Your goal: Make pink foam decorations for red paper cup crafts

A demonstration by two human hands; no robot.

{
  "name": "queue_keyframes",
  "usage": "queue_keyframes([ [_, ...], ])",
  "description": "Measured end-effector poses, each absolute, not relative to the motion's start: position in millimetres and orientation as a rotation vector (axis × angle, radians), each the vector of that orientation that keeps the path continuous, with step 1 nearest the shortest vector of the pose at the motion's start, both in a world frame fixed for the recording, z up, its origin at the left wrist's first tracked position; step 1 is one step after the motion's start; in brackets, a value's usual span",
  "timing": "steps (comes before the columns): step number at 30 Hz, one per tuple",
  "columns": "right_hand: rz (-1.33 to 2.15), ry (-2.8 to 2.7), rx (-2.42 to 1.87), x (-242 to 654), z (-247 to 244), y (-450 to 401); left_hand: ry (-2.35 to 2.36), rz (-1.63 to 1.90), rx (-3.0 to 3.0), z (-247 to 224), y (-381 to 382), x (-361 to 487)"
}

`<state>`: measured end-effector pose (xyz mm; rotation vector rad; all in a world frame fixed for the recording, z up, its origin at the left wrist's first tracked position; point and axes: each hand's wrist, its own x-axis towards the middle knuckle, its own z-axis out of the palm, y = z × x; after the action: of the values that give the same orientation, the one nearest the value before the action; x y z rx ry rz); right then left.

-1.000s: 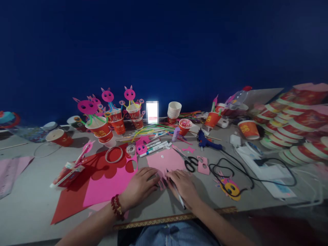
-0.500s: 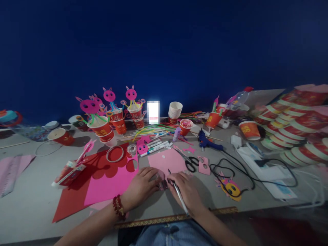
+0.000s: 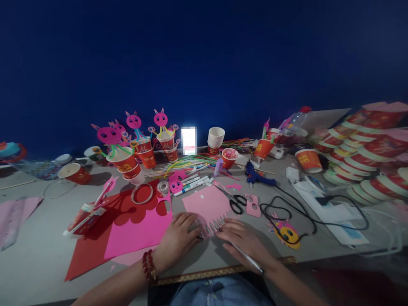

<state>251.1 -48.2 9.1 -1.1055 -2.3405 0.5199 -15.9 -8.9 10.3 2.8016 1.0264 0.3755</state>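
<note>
A light pink sheet point(image 3: 205, 202) with a toothed, cut edge lies on the table in front of me. My left hand point(image 3: 181, 238) rests on its lower left corner, fingers spread and flat, holding nothing. My right hand point(image 3: 244, 240) is at the lower right edge of the sheet, with a silver-white pen point(image 3: 247, 256) held under the palm and pointing back toward the wrist. Left of my left hand, a bright pink sheet point(image 3: 137, 233) overlaps a red sheet point(image 3: 86, 250).
Black scissors point(image 3: 236, 204), a blue glue gun point(image 3: 259, 177) and its black cable lie to the right. Markers point(image 3: 193, 185) and a tape ring point(image 3: 142, 194) are beyond the sheets. Decorated cups point(image 3: 123, 159) stand back left; stacked cups point(image 3: 376, 148) lean at far right.
My right hand has moved right and turned, swinging the pen flatter and uncovering the toothed edge of the pink sheet. My left hand stays on the sheet.
</note>
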Motion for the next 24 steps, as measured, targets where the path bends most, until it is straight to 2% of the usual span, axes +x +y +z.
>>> queue_keyframes([
  [5, 0.818, -1.970, -1.068, 227, 28, -23, 0.994, 0.357, 2.779, 12, -8, -20],
  [9, 1.036, -1.757, -1.011, 203, 20, -5, 0.963, 0.367, 2.756, 14, -6, -24],
  [24, 0.953, -1.723, -1.156, 199, -2, 13, 1.000, 0.391, 2.787, 10, -9, -25],
])
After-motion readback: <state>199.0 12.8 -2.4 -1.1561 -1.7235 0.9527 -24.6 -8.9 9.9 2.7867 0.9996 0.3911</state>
